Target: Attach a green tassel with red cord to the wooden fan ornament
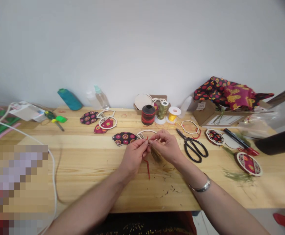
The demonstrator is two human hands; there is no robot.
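My left hand and my right hand meet fingertip to fingertip above the middle of the table, both closed in a pinch. A red cord hangs from under my left fingers, and a bit of red shows between the two hands. Beneath my right hand droops an olive-brown thread tassel, its top hidden by the fingers. Just behind the hands lie a patterned dark fabric piece and a pale fan-shaped wooden frame. Black-handled scissors rest open to the right.
Thread spools stand behind: red-black, olive, yellow. A teal cone and spray bottle are back left. A cardboard box with fabric sits back right. A white cable crosses the left; thread scraps lie in front.
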